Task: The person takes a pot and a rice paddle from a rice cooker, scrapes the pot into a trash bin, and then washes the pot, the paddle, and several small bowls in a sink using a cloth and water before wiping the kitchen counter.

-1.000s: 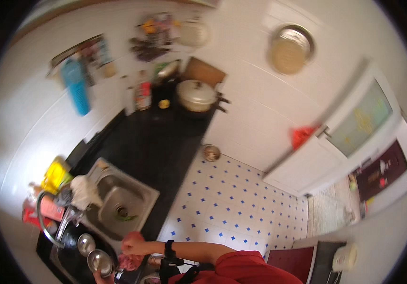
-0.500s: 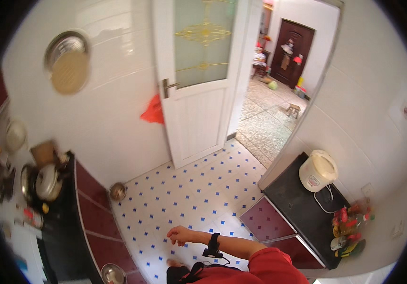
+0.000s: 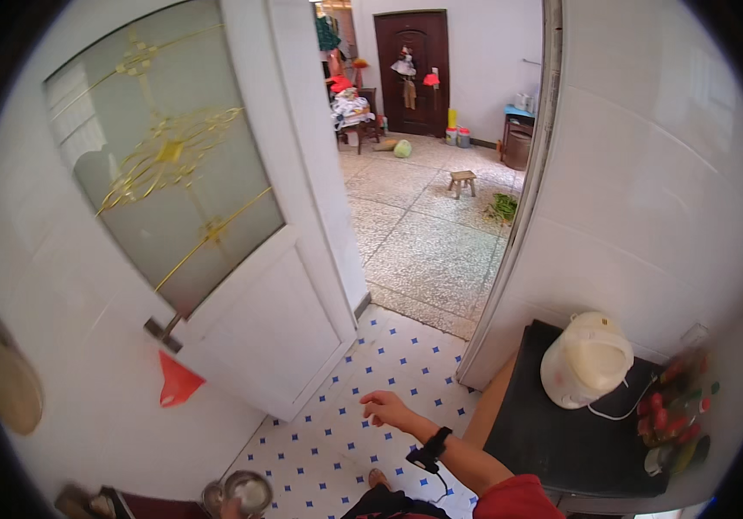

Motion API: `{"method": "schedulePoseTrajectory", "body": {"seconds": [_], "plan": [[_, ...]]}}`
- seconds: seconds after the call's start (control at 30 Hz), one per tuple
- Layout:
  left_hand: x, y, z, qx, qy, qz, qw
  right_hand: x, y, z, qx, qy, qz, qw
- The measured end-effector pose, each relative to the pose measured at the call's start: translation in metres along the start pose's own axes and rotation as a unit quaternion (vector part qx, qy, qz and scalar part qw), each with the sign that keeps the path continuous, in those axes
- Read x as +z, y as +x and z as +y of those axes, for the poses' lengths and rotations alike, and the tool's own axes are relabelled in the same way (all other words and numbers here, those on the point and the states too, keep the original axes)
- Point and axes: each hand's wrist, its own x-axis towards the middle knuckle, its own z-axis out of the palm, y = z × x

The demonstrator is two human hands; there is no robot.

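Note:
At the lower edge, my left hand (image 3: pixel 231 509) shows only in part and somewhat blurred, its fingers closed at the rim of a shiny metal bowl (image 3: pixel 252 491). Something pale shows inside the bowl, too unclear to name. My right hand (image 3: pixel 384 409) hangs in front of me over the tiled floor. Its fingers are loosely bent and apart, with nothing in them. A black strap with a small device (image 3: pixel 430 450) sits on my right wrist, and a cable runs from it.
A white door (image 3: pixel 259 363) with a frosted pane stands open at left, a red plastic bag (image 3: pixel 179 379) by its handle. Another metal bowl (image 3: pixel 212 496) shows at lower left. Right, a rice cooker (image 3: pixel 575 368) stands on a black counter (image 3: pixel 544 441). A wooden stool (image 3: pixel 462 180) lies beyond the doorway.
My view has turned left and toward the doorway, which now appears larger. The metal bowl and my left hand have come further into view. My right hand remains in front of me, holding nothing.

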Motion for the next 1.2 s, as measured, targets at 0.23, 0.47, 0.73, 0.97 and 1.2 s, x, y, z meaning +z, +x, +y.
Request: {"method": "schedulePoseTrajectory", "body": {"seconds": [0.23, 0.47, 0.73, 0.97, 1.2], "plan": [[0.344, 0.172, 0.141, -0.047, 0.079, -0.307, 0.947, -0.194, 0.083, -0.047, 0.014, 0.074, 0.14, 0.987], [0.611, 0.286, 0.214, -0.076, 0.126, -0.325, 0.934, -0.355, 0.233, -0.095, 0.084, 0.162, 0.203, 0.962], [0.851, 0.388, 0.328, -0.075, 0.099, -0.331, 0.935, -0.526, 0.438, -0.229, 0.061, 0.138, 0.244, 0.958], [1.056, 0.475, 0.402, -0.064, 0.09, -0.304, 0.946, -0.694, 0.57, -0.285, 0.109, 0.125, 0.265, 0.95], [1.228, 0.548, 0.484, -0.081, 0.03, -0.312, 0.946, -0.848, 0.634, -0.355, 0.064, 0.027, 0.306, 0.95]]}}
